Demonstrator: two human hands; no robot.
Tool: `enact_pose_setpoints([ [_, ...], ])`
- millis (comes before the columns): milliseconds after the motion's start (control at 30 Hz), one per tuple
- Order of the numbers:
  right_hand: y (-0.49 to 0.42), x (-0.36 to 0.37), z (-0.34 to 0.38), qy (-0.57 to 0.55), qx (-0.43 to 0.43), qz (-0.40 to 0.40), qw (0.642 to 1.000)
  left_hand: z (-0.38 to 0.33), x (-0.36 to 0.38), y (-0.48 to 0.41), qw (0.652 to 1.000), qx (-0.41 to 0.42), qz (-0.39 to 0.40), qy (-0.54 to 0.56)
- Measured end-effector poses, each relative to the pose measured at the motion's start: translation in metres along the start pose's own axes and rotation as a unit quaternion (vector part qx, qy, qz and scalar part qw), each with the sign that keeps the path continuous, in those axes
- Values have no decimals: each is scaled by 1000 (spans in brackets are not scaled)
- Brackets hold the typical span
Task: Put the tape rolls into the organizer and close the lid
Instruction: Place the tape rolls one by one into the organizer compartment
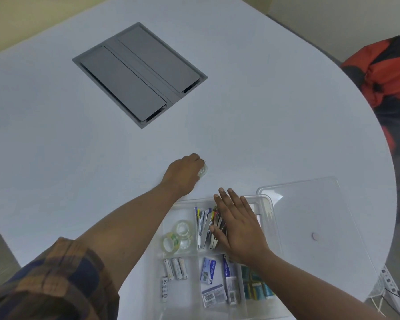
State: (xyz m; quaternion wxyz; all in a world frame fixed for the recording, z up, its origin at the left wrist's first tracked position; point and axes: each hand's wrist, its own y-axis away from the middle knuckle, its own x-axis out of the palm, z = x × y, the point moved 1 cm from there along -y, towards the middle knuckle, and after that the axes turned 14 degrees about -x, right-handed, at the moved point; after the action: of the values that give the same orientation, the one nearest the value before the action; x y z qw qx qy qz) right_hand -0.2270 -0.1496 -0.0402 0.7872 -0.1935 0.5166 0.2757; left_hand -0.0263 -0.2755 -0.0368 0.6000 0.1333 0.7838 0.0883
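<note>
Left hand [183, 174] has its fingers curled round a clear tape roll [203, 171] on the worktop [252, 135], just beyond the organizer [267, 204]. Right hand [238, 225] hovers flat and open. Grip looks half-hidden, so the roll might slip and roll away.

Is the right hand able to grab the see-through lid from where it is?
Probably yes. The right hand lies flat and open over the organizer, and the lid sits on the table just to its right. Nothing stands between them, so a short sideways move should do.
</note>
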Motion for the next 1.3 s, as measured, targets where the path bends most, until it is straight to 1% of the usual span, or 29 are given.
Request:
enact_pose_setpoints([
  [67,-1,0,1,1,0,2,1000,1,-5,5,999,-7,-32,19],
  [133,-1,0,1,-1,0,1,1000,3,-9,15,996,-20,-60,64],
  [267,-1,0,2,0,-4,-1,1000,9,-13,47,989,-42,-87,112],
  [433,0,1,2,7,5,7,1000,11,-9,99,971,-67,-143,178],
  [500,1,0,2,10,6,13,1000,10,-3,122,969,-63,-144,189],
  [667,0,-3,4,20,12,21,999,9,11,160,972,-79,-140,172],
  [833,-1,-10,10,28,11,30,999,8,17,180,979,-61,-121,154],
  [900,-2,-13,14,17,16,29,999,15,16,189,977,-60,-135,156],
  [933,-4,-15,16,5,23,29,999,21,16,194,970,-77,-154,171],
  [1000,-6,-19,22,-22,38,24,999,39,18,206,947,-146,-192,210],
  [1067,-5,-23,31,-37,35,5,999,58,27,220,931,-209,-208,215],
  [1133,-5,-26,41,-38,17,-12,999,75,40,231,932,-246,-185,193],
  [1200,-8,-28,51,-32,-5,-11,999,86,54,237,944,-254,-134,163],
  [1300,-19,-27,65,2,-45,9,999,95,75,238,966,-241,-6,93],
])
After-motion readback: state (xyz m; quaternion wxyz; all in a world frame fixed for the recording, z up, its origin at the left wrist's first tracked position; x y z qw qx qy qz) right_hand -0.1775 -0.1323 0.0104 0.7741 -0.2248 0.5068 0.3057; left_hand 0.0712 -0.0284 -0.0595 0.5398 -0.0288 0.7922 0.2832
